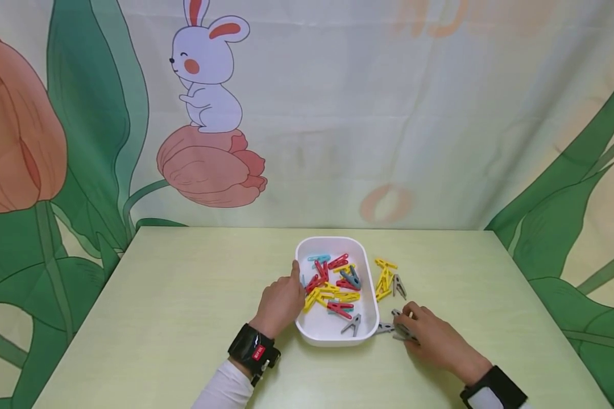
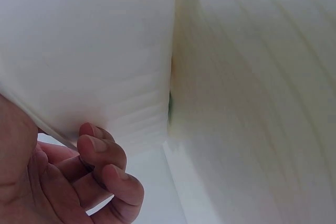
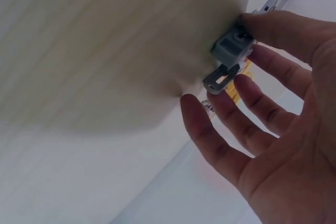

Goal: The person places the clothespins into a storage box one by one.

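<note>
My left hand [image 1: 280,304] holds the left side of a white plastic basket [image 1: 314,336], one finger lying along its rim. In the left wrist view, several curled fingers [image 2: 107,163] lie against the outer wall. To the right of the basket, my right hand [image 1: 442,343] pinches a grey clothespin [image 3: 231,48] with its fingertips, low over the table. Another grey clothespin [image 1: 385,328] lies between that hand and the basket. Inside the basket are red, yellow, blue and grey clothespins, among them a grey one [image 1: 353,325] near the front.
Beyond the right hand, a pile of yellow clothespins [image 1: 384,281] lies beside the basket, with a grey clothespin [image 1: 399,287] next to it. A light wooden table [image 1: 174,324] carries everything. A printed curtain [image 1: 312,113] hangs behind its far edge.
</note>
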`<action>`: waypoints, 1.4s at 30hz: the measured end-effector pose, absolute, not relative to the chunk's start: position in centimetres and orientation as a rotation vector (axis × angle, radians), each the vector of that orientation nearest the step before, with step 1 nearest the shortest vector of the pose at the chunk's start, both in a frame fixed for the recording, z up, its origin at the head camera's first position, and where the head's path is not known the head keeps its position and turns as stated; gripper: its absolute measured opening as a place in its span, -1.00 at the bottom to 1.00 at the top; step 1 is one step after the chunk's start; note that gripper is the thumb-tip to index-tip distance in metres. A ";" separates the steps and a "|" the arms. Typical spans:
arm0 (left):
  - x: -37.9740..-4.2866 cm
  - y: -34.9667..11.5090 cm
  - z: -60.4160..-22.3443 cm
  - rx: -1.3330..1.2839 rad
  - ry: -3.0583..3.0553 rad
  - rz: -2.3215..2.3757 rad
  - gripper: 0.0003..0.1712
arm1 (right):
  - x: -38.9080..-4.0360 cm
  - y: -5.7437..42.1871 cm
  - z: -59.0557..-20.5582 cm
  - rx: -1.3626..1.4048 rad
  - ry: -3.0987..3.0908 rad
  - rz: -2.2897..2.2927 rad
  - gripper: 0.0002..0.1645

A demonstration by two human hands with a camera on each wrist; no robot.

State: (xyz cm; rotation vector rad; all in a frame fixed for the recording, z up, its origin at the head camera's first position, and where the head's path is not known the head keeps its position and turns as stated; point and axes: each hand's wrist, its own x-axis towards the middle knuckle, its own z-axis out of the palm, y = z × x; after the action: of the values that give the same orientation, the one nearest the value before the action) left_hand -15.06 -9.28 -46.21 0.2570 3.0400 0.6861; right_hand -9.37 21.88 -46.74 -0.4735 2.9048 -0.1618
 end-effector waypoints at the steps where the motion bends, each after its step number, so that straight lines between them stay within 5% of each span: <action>1: -15.0 -9.3 -46.2 0.256 3.041 0.687 -0.29 | -9.4 22.0 -46.8 -0.477 2.905 -0.161 -0.55; 42: -15.0 -9.4 -46.3 0.270 3.029 0.699 -0.26 | -10.7 23.2 -42.1 -0.635 3.169 -0.127 -0.50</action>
State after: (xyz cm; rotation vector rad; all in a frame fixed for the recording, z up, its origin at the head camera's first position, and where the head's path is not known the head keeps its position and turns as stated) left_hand -14.96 -9.36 -46.30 0.2699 3.0293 0.6991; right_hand -10.72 23.17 -42.12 -0.6346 3.1686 -0.1267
